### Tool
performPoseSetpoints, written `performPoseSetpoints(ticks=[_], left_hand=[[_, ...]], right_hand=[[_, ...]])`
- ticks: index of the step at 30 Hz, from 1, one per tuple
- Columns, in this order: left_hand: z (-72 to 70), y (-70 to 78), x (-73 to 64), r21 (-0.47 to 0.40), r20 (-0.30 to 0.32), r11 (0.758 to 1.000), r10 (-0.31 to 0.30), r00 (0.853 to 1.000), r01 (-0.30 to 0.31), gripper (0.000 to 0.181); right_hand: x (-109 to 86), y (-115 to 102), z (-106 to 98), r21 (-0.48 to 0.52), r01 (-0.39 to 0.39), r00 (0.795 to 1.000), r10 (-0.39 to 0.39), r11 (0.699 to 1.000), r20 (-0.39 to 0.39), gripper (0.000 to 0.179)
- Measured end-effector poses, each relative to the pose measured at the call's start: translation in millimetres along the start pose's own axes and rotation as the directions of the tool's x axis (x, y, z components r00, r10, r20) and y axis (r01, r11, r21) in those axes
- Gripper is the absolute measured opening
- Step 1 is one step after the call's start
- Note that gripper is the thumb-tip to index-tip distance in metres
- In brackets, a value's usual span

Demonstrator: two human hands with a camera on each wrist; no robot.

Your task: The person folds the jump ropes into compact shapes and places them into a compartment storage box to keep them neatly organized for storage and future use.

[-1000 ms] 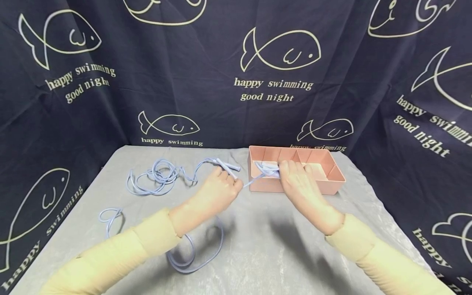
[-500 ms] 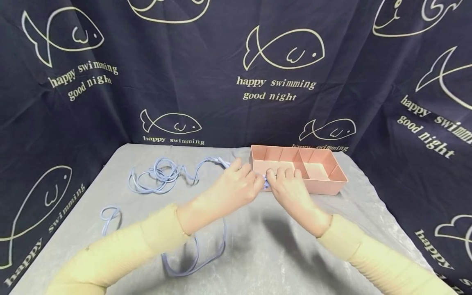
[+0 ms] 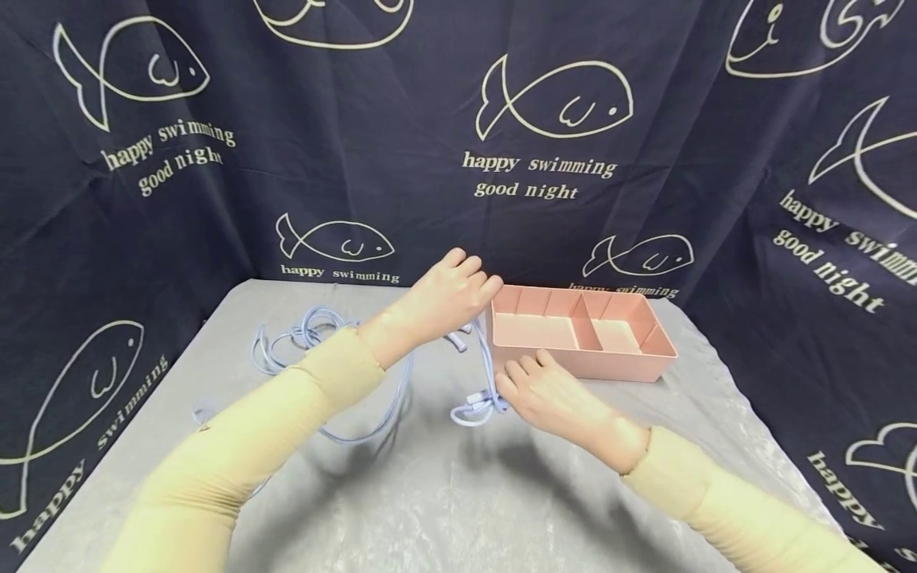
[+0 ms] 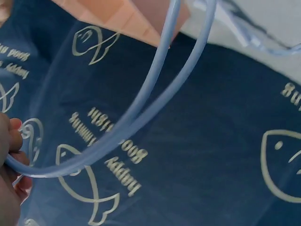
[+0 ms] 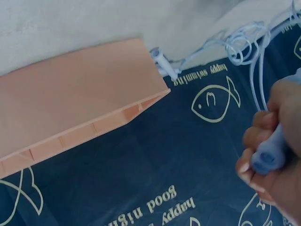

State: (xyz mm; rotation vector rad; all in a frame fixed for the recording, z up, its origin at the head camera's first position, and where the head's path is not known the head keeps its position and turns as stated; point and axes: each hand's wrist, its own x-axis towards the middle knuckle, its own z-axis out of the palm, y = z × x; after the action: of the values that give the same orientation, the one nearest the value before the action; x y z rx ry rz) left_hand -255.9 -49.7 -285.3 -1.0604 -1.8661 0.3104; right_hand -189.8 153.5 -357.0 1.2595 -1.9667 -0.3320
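Note:
My left hand [image 3: 447, 294] is raised beside the left end of the pink box, its curled fingers holding a doubled light-blue cord [image 4: 148, 84] of a jump rope. From there the cord runs down to my right hand [image 3: 548, 394], in front of the box. That hand grips a jump-rope handle [image 5: 269, 157], whose round end shows between fingers and thumb in the right wrist view. A knotted bundle of cord [image 3: 480, 407] hangs at its fingertips. Another blue jump rope lies behind my left arm, its handles [image 3: 456, 341] near the box.
A pink two-part box [image 3: 583, 362] with a divider stands at the back right of the grey cloth-covered table [image 3: 458, 501]. Loops of blue cord [image 3: 315, 318] lie at the back left, partly behind my sleeve. A dark fish-print curtain [image 3: 423, 143] surrounds the table.
My left hand has risen up and away, stretching the cord upward. My right hand has come from over the box to its front, bringing the knotted bundle out and lower.

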Motion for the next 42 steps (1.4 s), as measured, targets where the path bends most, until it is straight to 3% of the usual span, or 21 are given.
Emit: performPoseSetpoints(ticks=[5, 11, 15, 19, 22, 27, 33, 35, 38, 42], left_hand=[[16.4, 2.1, -7.8, -0.054, 0.070, 0.998, -0.037, 0.997, 0.041, 0.009], [28.8, 7.9, -16.2, -0.136, 0.160, 0.981, -0.119, 0.980, 0.141, 0.008], [34.7, 17.2, -21.0, -0.186, 0.180, 0.965, -0.150, 0.972, 0.184, 0.012], [37.4, 28.9, -23.9, -0.187, 0.145, 0.953, -0.214, 0.966, 0.239, 0.017], [38.6, 35.9, -28.2, -0.135, 0.127, 0.951, -0.262, 0.957, 0.279, 0.019], [42.0, 43.7, -40.7, -0.030, 0.153, 0.962, -0.265, 0.952, 0.272, 0.026], [43.3, 59.8, -51.6, -0.007, 0.127, 0.974, -0.223, 0.967, 0.226, 0.004], [40.3, 66.5, -52.5, -0.027, 0.128, 0.977, -0.207, 0.970, 0.212, 0.005], [32.9, 77.2, -50.6, -0.056, 0.188, 0.980, -0.176, 0.966, 0.189, 0.011], [22.8, 91.1, -45.5, -0.046, 0.276, 0.989, -0.120, 0.954, 0.137, 0.017]], right_hand=[[2.4, 3, -5, 0.050, 0.030, 1.000, -0.030, 0.998, 0.006, 0.028], [4.4, 10, -17, 0.031, 0.005, 1.000, -0.005, 1.000, 0.010, 0.030], [6.8, 13, -25, 0.056, -0.033, 0.999, 0.034, 0.998, -0.015, 0.028], [9.9, 13, -31, 0.112, -0.125, 0.991, 0.130, 0.986, -0.035, 0.016], [10.4, 16, -36, 0.176, -0.221, 0.974, 0.226, 0.959, -0.011, 0.011], [8.2, 21, -44, 0.248, -0.336, 0.940, 0.340, 0.909, 0.028, 0.026], [9.5, 25, -43, 0.194, -0.441, 0.895, 0.446, 0.876, 0.023, 0.028], [10.6, 27, -40, 0.158, -0.463, 0.884, 0.467, 0.872, 0.017, 0.025], [12.4, 29, -34, 0.106, -0.502, 0.864, 0.502, 0.859, 0.023, 0.018], [14.1, 29, -24, 0.054, -0.572, 0.820, 0.569, 0.818, 0.062, 0.010]])
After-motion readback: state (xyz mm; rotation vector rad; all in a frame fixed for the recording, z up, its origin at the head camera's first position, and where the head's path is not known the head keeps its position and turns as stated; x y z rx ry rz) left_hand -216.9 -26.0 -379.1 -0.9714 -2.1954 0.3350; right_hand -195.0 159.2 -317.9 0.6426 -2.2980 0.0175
